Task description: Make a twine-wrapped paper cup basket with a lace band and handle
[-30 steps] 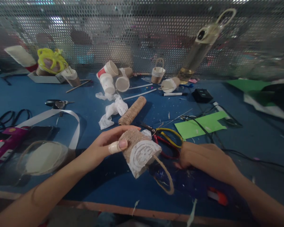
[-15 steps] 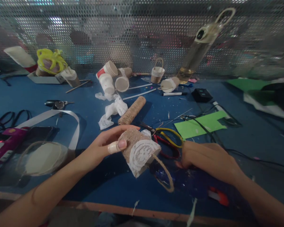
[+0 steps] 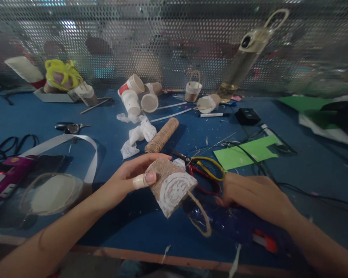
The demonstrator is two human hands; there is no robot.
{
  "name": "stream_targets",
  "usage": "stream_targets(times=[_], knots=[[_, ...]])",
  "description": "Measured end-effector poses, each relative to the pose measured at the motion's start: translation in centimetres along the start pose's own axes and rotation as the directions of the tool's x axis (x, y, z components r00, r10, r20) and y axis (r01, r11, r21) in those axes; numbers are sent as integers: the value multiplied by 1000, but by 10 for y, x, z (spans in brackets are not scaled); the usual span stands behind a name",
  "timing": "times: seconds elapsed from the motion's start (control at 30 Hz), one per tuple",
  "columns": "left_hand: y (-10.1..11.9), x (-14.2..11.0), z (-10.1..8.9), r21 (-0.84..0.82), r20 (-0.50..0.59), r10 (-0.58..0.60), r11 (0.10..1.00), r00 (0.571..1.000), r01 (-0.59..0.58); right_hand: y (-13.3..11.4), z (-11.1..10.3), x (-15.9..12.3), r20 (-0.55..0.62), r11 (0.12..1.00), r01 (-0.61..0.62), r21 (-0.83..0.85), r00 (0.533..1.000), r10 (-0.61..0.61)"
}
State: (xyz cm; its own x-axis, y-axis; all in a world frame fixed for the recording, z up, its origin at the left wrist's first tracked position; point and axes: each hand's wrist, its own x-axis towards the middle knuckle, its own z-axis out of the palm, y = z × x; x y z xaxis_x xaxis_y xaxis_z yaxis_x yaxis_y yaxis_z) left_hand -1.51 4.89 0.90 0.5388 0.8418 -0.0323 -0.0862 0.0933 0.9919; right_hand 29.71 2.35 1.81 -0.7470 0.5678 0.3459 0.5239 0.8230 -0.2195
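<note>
My left hand [image 3: 136,175] is wrapped around a small paper cup [image 3: 164,173] covered in twine, with a bandage-like strip on the thumb. White lace [image 3: 176,187] is on the cup's side, and a twine handle [image 3: 204,214] loops from its rim toward the lower right. My right hand [image 3: 249,193] is closed just right of the scissors [image 3: 208,170], above a shiny dark blue object [image 3: 234,226] with a red part [image 3: 265,241]. Its fingertips are mostly hidden, so I cannot make out what they hold. The scissors have yellow and red handles and lie behind the cup.
A twine roll [image 3: 162,135] and crumpled lace [image 3: 142,133] lie ahead. Cups [image 3: 132,102] and a bottle [image 3: 239,65] stand near the perforated metal screen [image 3: 174,38]. Green paper [image 3: 246,154] and black cords are right; a purple glue gun [image 3: 11,175] and white ribbon [image 3: 92,154] left.
The twine-covered cup has turned very slightly in my left hand, its handle shifting a little left. My right hand stays almost in the same place.
</note>
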Motion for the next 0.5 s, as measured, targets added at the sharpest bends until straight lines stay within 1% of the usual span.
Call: stream_targets(times=[0.03,0.17,0.23,0.33,0.43,0.5], knots=[[0,0,0,2,0,0,1000,1000,0,1,0,0,4,1000,2,-1,1000,-2],[0,-1,0,7,-6,-4,1000,1000,4,5,-2,1,29,996,87,11,996,-87],[0,-1,0,8,-10,-9,1000,1000,9,4,-2,1,15,998,67,-2,998,-67],[0,0,0,8,-6,-11,1000,1000,11,1,0,0,-10,1000,-3,-20,1000,3],[0,0,1,-1,-2,-9,1000,1000,9,-1,3,1,-14,999,-18,-34,1000,17],[2,0,2,-19,-3,-7,1000,1000,7,-2,3,1,-55,999,-20,-33,998,18]])
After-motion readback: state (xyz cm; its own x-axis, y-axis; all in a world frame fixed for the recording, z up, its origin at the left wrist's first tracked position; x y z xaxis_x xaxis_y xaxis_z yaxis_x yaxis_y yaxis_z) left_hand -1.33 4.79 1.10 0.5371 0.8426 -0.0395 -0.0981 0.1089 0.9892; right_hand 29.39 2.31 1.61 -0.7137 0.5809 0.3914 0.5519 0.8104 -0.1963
